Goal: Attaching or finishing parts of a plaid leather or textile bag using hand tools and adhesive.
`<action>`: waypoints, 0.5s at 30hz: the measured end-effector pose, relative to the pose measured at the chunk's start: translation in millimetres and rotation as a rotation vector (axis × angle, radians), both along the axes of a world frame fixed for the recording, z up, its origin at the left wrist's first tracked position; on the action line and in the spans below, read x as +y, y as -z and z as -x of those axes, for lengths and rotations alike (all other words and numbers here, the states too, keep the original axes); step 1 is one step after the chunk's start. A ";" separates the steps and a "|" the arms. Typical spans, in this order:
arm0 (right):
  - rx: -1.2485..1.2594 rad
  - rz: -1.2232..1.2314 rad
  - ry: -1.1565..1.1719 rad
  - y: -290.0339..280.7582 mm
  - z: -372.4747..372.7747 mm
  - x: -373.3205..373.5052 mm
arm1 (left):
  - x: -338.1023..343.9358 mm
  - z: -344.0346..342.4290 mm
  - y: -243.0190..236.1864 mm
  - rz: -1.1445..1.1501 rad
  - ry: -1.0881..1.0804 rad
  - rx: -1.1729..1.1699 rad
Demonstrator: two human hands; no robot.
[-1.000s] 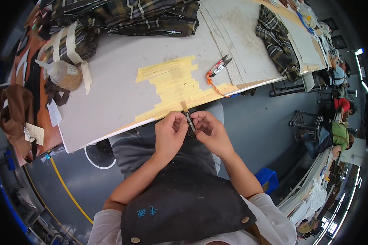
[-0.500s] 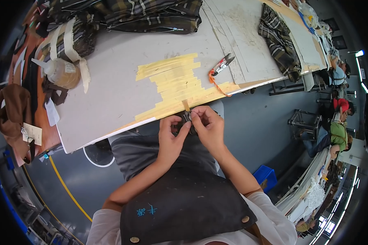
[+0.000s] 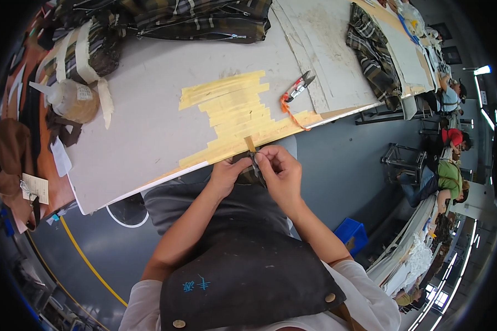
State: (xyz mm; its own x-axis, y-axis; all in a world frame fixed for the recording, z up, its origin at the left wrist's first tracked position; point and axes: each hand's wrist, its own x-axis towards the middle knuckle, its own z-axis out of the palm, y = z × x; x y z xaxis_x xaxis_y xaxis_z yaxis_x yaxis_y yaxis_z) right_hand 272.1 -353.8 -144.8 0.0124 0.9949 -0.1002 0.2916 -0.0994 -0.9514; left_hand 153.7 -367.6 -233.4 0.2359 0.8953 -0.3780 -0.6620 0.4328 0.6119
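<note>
Fabric piece (image 3: pixel 252 172), small and dark plaid, sits at the table (image 3: pixel 149 138) edge just below the tape patch (image 3: pixel 237 113), and I judge it could slip down into my lap since only fingertips hold it. My left hand (image 3: pixel 226 174) and right hand (image 3: pixel 279 171) both pinch it, fingers nearly closed; snips (image 3: pixel 298 86) lie apart, untouched.

A grey worktable (image 3: pixel 149 127) carries yellow tape strips (image 3: pixel 234 113) near its edge. Snips (image 3: pixel 298 87) lie right; plaid garments (image 3: pixel 199 16) lie far.
</note>
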 end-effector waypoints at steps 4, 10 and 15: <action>0.072 0.063 -0.019 -5.1 -2.0 -3.5 | -1.9 -1.7 3.7 0.003 -0.021 -0.025; 0.005 0.025 -0.025 -1.7 4.5 2.5 | -1.2 -2.8 1.5 -0.011 -0.032 0.042; -0.075 0.006 0.043 -2.2 11.1 8.1 | 0.3 -4.9 -5.6 -0.007 -0.046 0.087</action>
State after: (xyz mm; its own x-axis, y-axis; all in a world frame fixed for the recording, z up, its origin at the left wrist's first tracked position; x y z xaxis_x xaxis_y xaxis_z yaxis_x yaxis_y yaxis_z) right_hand 260.9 -345.7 -142.6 0.0632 0.9926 -0.1038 0.3569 -0.1196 -0.9265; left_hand 158.6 -367.3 -227.8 0.1615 0.9071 -0.3886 -0.6254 0.3987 0.6708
